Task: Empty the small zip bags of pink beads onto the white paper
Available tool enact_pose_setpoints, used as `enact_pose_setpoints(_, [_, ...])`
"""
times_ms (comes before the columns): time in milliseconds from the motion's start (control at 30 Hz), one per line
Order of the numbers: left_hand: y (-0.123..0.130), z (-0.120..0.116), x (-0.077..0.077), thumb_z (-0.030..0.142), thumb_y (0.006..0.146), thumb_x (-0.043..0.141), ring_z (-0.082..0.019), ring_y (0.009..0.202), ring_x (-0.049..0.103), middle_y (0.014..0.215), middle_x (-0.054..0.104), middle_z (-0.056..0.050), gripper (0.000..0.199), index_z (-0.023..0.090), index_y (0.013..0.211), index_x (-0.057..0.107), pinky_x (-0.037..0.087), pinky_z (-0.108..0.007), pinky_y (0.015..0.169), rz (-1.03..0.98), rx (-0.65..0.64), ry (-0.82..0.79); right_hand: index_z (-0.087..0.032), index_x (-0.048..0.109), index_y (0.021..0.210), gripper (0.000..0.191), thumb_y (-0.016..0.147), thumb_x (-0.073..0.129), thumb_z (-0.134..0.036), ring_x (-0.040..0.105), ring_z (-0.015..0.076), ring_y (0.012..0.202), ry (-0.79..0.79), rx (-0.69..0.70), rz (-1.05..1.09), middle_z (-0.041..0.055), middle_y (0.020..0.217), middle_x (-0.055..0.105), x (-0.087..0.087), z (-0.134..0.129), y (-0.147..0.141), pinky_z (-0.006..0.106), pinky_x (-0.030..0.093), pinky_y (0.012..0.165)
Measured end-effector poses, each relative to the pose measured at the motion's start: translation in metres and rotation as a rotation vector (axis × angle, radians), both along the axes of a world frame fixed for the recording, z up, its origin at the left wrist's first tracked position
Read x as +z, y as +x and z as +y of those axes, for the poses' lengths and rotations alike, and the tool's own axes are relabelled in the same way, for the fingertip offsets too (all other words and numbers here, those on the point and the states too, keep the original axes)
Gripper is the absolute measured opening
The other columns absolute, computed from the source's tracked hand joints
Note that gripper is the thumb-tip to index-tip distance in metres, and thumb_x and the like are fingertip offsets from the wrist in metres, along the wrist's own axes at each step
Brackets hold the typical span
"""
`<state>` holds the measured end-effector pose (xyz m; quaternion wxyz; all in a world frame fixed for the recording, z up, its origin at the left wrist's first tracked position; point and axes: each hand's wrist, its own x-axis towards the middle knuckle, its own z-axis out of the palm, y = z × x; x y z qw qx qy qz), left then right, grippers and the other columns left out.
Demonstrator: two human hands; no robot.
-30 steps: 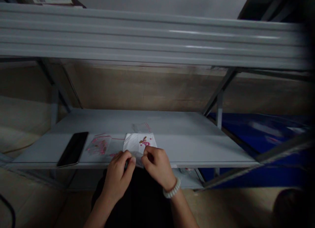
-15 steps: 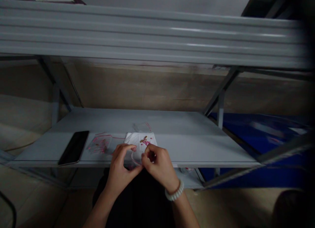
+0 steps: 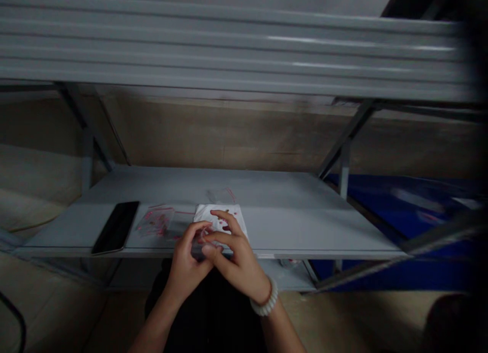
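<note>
Head view: the left hand (image 3: 186, 259) and the right hand (image 3: 237, 265) curled toward each other above the front edge of a grey metal shelf (image 3: 301, 216), with a white beaded bracelet (image 3: 266, 303) on the right wrist. Their grip was pressed together, the fingertips meeting low over the near edge of a white paper sheet (image 3: 220, 218); whether they pinched something small and clear could not be made out, as the fingers hid that spot. The sheet lay just beyond the hands, its far part showing, and a few pink specks (image 3: 224, 211) sat on it. The right hand's fingers (image 3: 224, 232) reached over it, so that hand was the nearer. A clear zip bag (image 3: 155, 221) lay to the left, closer to the left hand, its long axis running roughly across the shelf, and its contents were too small to identify. A second clear bag (image 3: 220, 195) lay beyond the sheet, and a black smartphone (image 3: 115, 227) lay well left.
</note>
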<state>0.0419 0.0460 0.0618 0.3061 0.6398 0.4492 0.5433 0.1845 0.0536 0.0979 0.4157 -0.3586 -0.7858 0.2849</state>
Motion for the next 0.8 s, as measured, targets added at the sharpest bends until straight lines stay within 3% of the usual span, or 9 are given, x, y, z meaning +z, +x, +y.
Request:
enact_pose_setpoints(133, [-0.011,0.003,-0.005,0.032,0.077,0.065,-0.019,0.100,0.055,0.107,0.059,-0.005,0.038,0.022,0.112,0.053,0.043,-0.029,0.088,-0.213,-0.231,-0.155,-0.023,0.068,0.092,0.016,0.088,0.053,-0.029,0.032,0.0233,0.131,-0.002,0.100,-0.016,0.0040,0.138,0.040,0.003,0.005,0.013,0.045,0.023,0.111])
enact_pose_setpoints(267, [-0.016,0.006,-0.014,0.035,0.074,0.069,-0.019,0.100,0.057,0.106,0.060,-0.006,0.043,0.021,0.112,0.056,0.044,-0.028,0.087,-0.379,-0.431,-0.326,-0.020,0.065,0.080,0.016,0.088,0.051,-0.021,0.035,0.0218,0.129,0.010,0.105,-0.047,0.0043,0.132,0.044,0.003,0.007,0.018,0.043,0.024,0.110])
enact_pose_setpoints(400, [-0.016,0.010,-0.016,0.032,0.072,0.072,-0.020,0.105,0.057,0.112,0.060,-0.007,0.046,0.021,0.113,0.056,0.044,-0.031,0.092,-0.422,-0.407,-0.367,-0.021,0.065,0.087,0.016,0.089,0.050,-0.022,0.039,0.0212,0.126,0.021,0.064,0.002,0.0062,0.130,0.046,0.003,0.006,0.016,0.041,0.031,0.107])
enact_pose_setpoints(533, [-0.017,0.022,-0.009,0.033,0.072,0.072,-0.021,0.103,0.058,0.110,0.062,-0.009,0.041,0.019,0.107,0.058,0.047,-0.034,0.090,-0.345,-0.300,-0.332,-0.021,0.064,0.107,0.025,0.089,0.049,-0.029,0.051,0.0206,0.114,-0.068,-0.118,0.312,0.0081,0.120,0.057,-0.010,0.021,0.020,0.040,0.037,0.101])
enact_pose_setpoints(667, [-0.018,0.050,-0.005,0.033,0.071,0.070,-0.020,0.092,0.062,0.106,0.064,-0.008,0.038,0.019,0.105,0.058,0.050,-0.034,0.082,-0.067,-0.219,-0.277,-0.012,0.067,0.096,0.035,0.086,0.046,-0.038,0.061,0.0230,0.099,-0.292,-0.419,0.704,0.0131,0.103,0.067,-0.042,0.061,0.025,0.037,0.047,0.087])
enact_pose_setpoints(800, [-0.016,0.082,-0.012,0.027,0.066,0.073,-0.018,0.084,0.060,0.100,0.065,-0.006,0.036,0.017,0.099,0.061,0.048,-0.032,0.079,0.317,-0.129,-0.137,-0.009,0.069,0.089,0.043,0.082,0.041,-0.041,0.063,0.0223,0.091,-0.323,-0.551,0.636,0.0143,0.096,0.069,-0.070,0.100,0.018,0.032,0.047,0.079])
